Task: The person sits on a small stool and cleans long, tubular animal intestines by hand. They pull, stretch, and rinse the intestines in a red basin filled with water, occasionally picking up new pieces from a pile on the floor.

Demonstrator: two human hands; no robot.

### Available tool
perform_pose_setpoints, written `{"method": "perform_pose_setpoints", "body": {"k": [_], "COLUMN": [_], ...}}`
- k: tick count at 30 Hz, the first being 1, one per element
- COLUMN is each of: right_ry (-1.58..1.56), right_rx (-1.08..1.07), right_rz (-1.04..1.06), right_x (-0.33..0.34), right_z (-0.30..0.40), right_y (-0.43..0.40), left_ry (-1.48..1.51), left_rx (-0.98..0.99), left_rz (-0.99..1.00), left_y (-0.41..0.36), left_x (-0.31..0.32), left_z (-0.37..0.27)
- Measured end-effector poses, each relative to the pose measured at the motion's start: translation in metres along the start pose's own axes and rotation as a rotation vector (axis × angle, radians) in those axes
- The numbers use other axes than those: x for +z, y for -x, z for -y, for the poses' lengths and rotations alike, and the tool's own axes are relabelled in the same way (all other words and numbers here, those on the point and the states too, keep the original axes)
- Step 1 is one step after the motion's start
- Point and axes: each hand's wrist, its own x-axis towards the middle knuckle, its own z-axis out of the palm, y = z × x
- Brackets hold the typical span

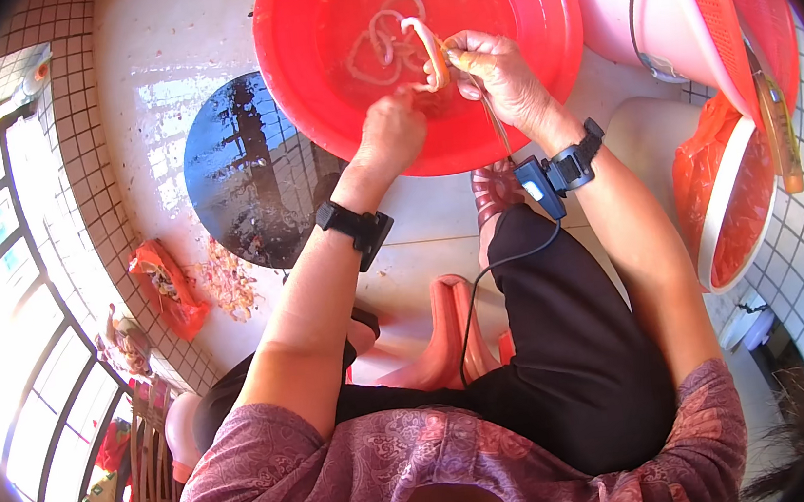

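Observation:
My right hand [490,73] pinches a pale yellowish length of animal gut [434,49] over a red plastic basin [548,103]. Its upper end curls whitish, and the lower end runs to my left hand [393,130], whose fingers are closed around it. More pale gut [381,55] lies in loose coils on the basin floor. A thin dark shaft [495,120] slants down from under my right hand; what it belongs to I cannot tell. Part of the gut is hidden behind the fingers of both hands.
Left of the basin lies a dark round glossy disc [239,172]. Food scraps [227,277] and a red plastic bag [167,287] litter the floor. On the right stand a pink bucket [671,9], a red strainer [710,5] and a bag-lined bin [736,208]. A cable [476,287] hangs from my right wrist.

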Motion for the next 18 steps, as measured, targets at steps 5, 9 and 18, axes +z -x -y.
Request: {"method": "perform_pose_setpoints", "body": {"k": [5,9,18], "right_ry": [0.214,0.397,1.249], "right_rx": [0.004,0.018,-0.3], "right_rz": [-0.066,-0.145,-0.205], "right_x": [0.007,0.022,0.04], "right_z": [-0.003,-0.003,0.002], "right_y": [0.006,0.012,0.026], "left_ry": [1.11,1.497,1.382], "left_rx": [-0.265,-0.117,-0.256], "left_rz": [-0.212,-0.109,-0.302], "left_y": [-0.003,-0.006,0.003], "left_x": [-0.027,-0.025,-0.01], "left_z": [-0.02,-0.019,-0.03]}}
